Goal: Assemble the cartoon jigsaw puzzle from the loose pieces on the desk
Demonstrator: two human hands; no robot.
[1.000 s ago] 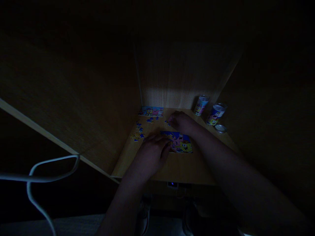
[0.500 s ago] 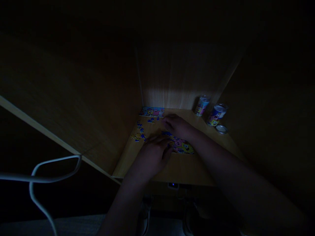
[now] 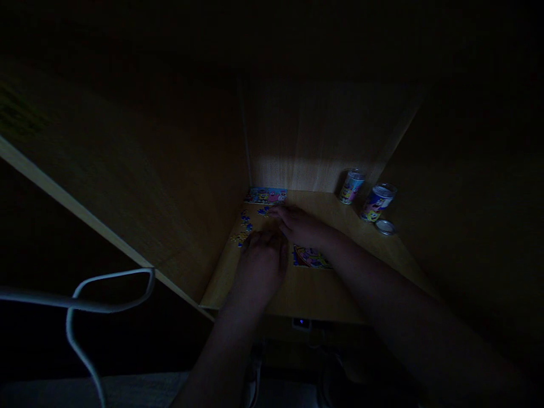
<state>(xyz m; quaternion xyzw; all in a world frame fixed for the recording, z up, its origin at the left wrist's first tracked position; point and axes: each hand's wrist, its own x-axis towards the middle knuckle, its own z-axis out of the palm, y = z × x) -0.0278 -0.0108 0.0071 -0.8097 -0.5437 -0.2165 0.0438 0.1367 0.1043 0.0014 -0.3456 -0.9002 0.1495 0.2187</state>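
Pale wood is showing under a narrow band of light where the bench (image 3: 344,286) is sitting inside a dim alcove. The left hand (image 3: 261,258) is resting knuckles-up on the bench with its fingers bent down, just beside the left edge of the partly joined puzzle (image 3: 310,258). The gloom is hiding whether it is gripping anything. The right hand (image 3: 297,224) is reaching across the upper part of that puzzle and covering much of it. Its fingers are stretching left, loosely together, toward the loose pieces (image 3: 245,225) scattered along the left side of the bench. Whether a piece is caught between those fingers I cannot tell. The two hands are lying close together, the right one farther back. A picture card (image 3: 267,196) is lying flat at the back, against the rear wall. Off to the right, well apart from both hands, a printed tin (image 3: 352,186) is standing upright, a second tin (image 3: 377,202) is standing just beside it, and a round lid (image 3: 386,227) is lying flat near that one. A dark side panel (image 3: 170,187) is closing in the bench on the left, and a white cable (image 3: 85,294) is looping through the shadow beyond it.
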